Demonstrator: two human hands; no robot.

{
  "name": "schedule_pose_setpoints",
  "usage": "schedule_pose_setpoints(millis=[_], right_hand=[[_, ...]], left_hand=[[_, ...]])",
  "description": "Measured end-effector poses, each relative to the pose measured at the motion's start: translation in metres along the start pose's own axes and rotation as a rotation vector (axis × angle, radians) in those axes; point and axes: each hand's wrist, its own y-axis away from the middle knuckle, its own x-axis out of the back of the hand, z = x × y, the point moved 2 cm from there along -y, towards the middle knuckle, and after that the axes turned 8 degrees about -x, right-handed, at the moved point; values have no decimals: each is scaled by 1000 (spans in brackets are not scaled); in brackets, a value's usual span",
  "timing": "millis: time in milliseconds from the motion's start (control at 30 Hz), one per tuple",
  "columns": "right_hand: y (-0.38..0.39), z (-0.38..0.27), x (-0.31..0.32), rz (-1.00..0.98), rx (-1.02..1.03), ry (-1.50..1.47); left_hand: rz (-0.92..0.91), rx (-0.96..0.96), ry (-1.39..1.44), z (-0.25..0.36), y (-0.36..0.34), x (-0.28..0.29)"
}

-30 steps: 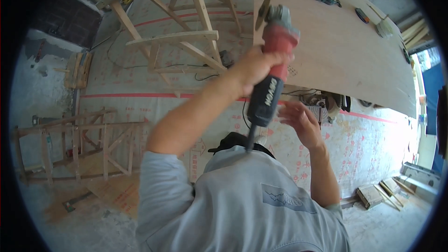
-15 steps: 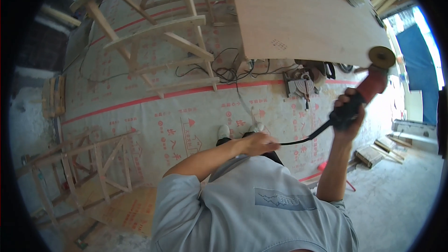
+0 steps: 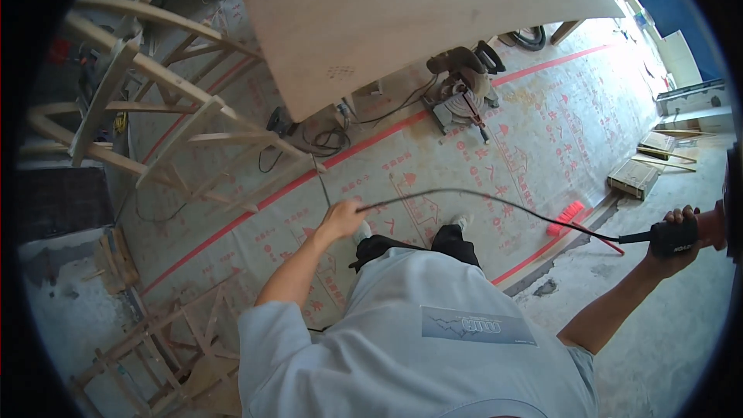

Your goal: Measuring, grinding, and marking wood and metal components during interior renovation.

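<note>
Out at the far right, my right hand (image 3: 675,246) is closed round the black handle of a red and black angle grinder (image 3: 708,230). The grinder's disc end is hidden by the dark rim of the picture. From the handle a black power cord (image 3: 495,200) arcs left to my left hand (image 3: 343,219), whose fingers are wrapped round it. Beyond that hand the cord drops back toward the floor near a wooden frame.
A large plywood sheet (image 3: 371,23) lies on a table ahead, with a mitre saw (image 3: 463,97) on the floor before it. Wooden frames (image 3: 170,101) stand at left. Loose cables (image 3: 329,139) lie under the table. A red broom (image 3: 569,218) rests at right.
My right hand has swung the grinder rightward and down, away from the plywood. My left hand has moved left, leaving a longer stretch of cord between the hands. The view has turned right.
</note>
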Motion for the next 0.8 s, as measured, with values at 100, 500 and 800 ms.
schedule_pose_setpoints(millis=[100, 500, 800], right_hand=[[-9, 7, 78, 122, 6, 51], [-134, -17, 234, 1, -68, -95], [-290, 11, 242, 160, -4, -204]], left_hand=[[-84, -21, 78, 84, -76, -16], [-408, -112, 605, 350, -204, -91], [-366, -456, -254, 427, -394, -107]])
